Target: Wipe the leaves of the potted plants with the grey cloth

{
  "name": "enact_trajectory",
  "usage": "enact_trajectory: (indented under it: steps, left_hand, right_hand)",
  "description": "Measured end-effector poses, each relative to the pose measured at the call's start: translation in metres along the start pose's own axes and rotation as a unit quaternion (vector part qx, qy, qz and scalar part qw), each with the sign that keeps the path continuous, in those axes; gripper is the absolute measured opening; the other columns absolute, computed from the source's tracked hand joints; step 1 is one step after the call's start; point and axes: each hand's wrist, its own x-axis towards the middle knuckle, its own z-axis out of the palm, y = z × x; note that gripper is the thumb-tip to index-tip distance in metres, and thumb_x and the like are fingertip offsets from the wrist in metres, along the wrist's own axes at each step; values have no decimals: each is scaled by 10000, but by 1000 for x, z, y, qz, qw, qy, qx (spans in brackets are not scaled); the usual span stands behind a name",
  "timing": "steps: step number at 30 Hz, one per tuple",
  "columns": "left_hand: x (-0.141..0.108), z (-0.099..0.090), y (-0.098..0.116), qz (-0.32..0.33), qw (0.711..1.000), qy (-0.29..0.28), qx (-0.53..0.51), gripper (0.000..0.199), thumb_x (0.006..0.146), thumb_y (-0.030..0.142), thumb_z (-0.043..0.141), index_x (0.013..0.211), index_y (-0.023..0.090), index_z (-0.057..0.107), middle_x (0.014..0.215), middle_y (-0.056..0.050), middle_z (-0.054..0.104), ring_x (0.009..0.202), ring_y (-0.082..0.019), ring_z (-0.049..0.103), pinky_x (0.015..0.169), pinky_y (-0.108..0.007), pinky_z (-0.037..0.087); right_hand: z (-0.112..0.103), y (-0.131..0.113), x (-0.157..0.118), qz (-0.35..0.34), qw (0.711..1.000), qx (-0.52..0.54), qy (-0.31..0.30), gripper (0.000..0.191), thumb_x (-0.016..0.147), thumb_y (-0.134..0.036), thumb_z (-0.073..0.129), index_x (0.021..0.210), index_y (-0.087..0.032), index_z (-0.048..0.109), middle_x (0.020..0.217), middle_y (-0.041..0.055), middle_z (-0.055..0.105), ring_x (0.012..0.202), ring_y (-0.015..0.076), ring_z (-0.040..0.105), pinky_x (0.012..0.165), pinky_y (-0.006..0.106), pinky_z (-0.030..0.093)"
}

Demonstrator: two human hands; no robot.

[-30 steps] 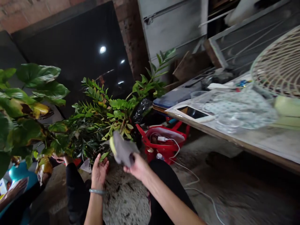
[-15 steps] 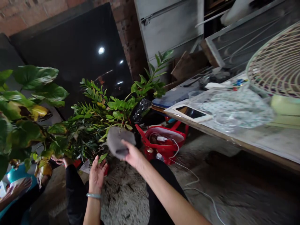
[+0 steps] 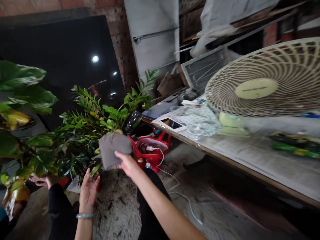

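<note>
My right hand [image 3: 127, 164] grips a folded grey cloth [image 3: 111, 150], thumb on top, in front of the leafy green plants. Lower and to the left, my left hand [image 3: 88, 188] has a pale bangle on its wrist. Its palm is turned up and its fingers are apart, against or just under a green leaf [image 3: 95, 170] at the plant's lower edge. Dense small-leaved foliage [image 3: 82, 133] rises behind both hands. Part of a red pot [image 3: 98, 185] shows behind the left fingers.
Another person's hand [image 3: 43, 180] reaches under large leaves [image 3: 26, 76] at left. A red bag [image 3: 150, 151] with a white cable stands right of the cloth. The table [image 3: 237, 156] at right bears a fan [image 3: 257, 88], a white-framed phone or tablet [image 3: 172, 123] and a patterned cloth [image 3: 200, 118].
The view has swung to the right, showing more of the fan and table. My right hand still holds the cloth, now turned more broadside. My left hand stays by the leaf.
</note>
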Motion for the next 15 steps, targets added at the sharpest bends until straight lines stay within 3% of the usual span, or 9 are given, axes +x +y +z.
enact_trajectory:
  steps: [3,6,9,11,13,15]
  left_hand:
    - [6,-7,6,-11,1000,9,-12,277,901,125,574,1065,240,766,981,-55,816,877,-199,767,871,-306,583]
    - [9,-9,6,-28,998,26,-44,272,902,106,554,994,222,783,878,-52,813,869,-198,764,904,-297,569]
    - [4,-5,1,-18,998,21,-56,255,922,152,545,1032,219,765,916,-60,805,866,-202,754,901,-349,573]
    - [0,-3,-1,-12,999,5,-46,244,916,197,571,1092,220,740,997,-74,794,891,-212,749,882,-378,578]
    - [-3,-3,-1,-7,999,-11,-40,256,901,240,605,1128,215,721,1032,-88,781,924,-226,744,881,-395,575]
    - [-4,-7,1,9,999,-17,-45,279,888,277,631,1146,212,714,1044,-90,775,956,-232,737,908,-403,561]
  right_hand:
    - [-7,41,-36,-14,994,-110,-16,304,519,-230,890,786,-277,754,836,40,796,917,322,753,891,494,591]
    - [-20,38,-55,-61,976,-209,12,360,501,-315,917,823,-287,761,960,68,797,1049,360,719,1039,547,511]
    - [-10,1,-33,-161,958,-208,112,372,526,-415,863,842,-270,730,1047,91,780,1200,364,651,1127,510,444]
    - [9,-13,-9,-213,949,-192,128,317,557,-415,816,815,-266,705,1056,103,777,1263,348,616,1154,460,415]
    - [25,-6,5,-200,952,-207,105,261,539,-380,804,729,-271,663,997,125,779,1253,373,619,1148,470,414]
    - [31,19,0,-141,962,-226,58,276,495,-350,824,676,-273,630,930,136,777,1209,430,634,1124,544,423]
